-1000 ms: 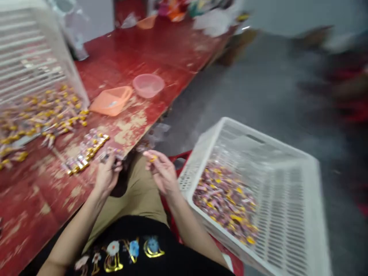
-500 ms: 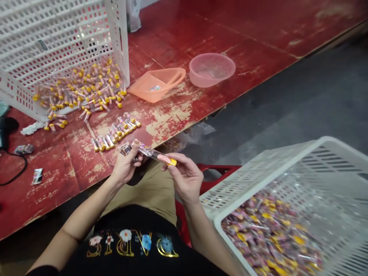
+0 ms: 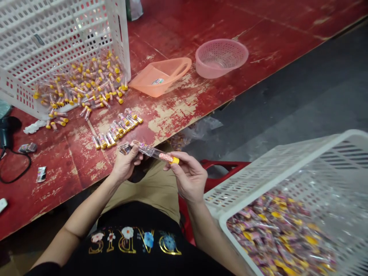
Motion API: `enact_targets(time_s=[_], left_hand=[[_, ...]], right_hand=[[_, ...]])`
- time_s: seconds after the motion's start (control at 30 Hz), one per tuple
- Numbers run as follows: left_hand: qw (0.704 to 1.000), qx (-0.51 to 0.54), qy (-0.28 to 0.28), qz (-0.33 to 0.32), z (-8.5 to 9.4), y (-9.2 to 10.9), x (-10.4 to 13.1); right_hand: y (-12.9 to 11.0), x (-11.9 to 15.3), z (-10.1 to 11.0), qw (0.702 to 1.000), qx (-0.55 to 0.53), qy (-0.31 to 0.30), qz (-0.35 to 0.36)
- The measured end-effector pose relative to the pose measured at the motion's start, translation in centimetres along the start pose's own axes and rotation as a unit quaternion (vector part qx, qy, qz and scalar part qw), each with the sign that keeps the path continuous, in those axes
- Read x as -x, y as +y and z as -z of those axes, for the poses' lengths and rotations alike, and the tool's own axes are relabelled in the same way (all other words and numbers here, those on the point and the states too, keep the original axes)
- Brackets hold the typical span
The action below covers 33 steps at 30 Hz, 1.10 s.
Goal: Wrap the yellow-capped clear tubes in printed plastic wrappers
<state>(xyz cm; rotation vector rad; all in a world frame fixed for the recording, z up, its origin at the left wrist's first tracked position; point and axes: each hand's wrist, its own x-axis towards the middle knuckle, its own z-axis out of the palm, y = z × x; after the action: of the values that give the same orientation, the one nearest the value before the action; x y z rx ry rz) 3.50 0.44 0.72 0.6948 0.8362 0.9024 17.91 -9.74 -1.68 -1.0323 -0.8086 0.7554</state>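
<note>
Between my two hands, above my lap, a clear tube (image 3: 165,156) with a yellow cap and small pink-and-white pieces inside is held at a slant. My right hand (image 3: 191,176) pinches it at the capped end. My left hand (image 3: 126,163) grips a printed clear wrapper (image 3: 145,148) around the tube's other end, along with small dark printed pieces (image 3: 124,148) under the thumb. How far the tube sits inside the wrapper is hard to make out. Just beyond my left hand, a row of wrapped yellow-capped tubes (image 3: 116,130) lies on the red table (image 3: 71,161).
A white crate (image 3: 126,46) lies on its side, spilling yellow-capped tubes (image 3: 86,86). Behind are an orange scoop (image 3: 146,82) and a pink basket (image 3: 211,71). A black corded device (image 3: 7,132) is far left. At my right, another white crate (image 3: 276,165) holds many wrapped tubes (image 3: 278,234).
The view has shifted slightly, so the table and crates sit a little differently. Both hands keep the same grip on the tube and wrapper.
</note>
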Motion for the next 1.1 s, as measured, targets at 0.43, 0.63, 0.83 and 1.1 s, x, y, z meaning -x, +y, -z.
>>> enact_targets(time_s=[0.43,0.63,0.83,1.1], left_hand=[[0.999,-0.036,0.023,-0.023,0.8,-0.6,0.4],[0.999,-0.052,-0.006,-0.014,1.1,-1.1,0.9],[0.997,-0.068,0.001,-0.029,0.6,-1.2,2.3],[0.999,-0.049,0.017,-0.013,0.8,-1.4,2.6]], right_hand=[[-0.2,0.7,-0.4,0.966,0.213,-0.069,0.128],[0.5,0.0,-1.7,0.978,0.162,-0.112,0.070],[0.9,-0.2,-2.9,0.984,0.155,-0.007,0.085],[1.1,-0.2,-3.6,0.983,0.168,0.026,0.065]])
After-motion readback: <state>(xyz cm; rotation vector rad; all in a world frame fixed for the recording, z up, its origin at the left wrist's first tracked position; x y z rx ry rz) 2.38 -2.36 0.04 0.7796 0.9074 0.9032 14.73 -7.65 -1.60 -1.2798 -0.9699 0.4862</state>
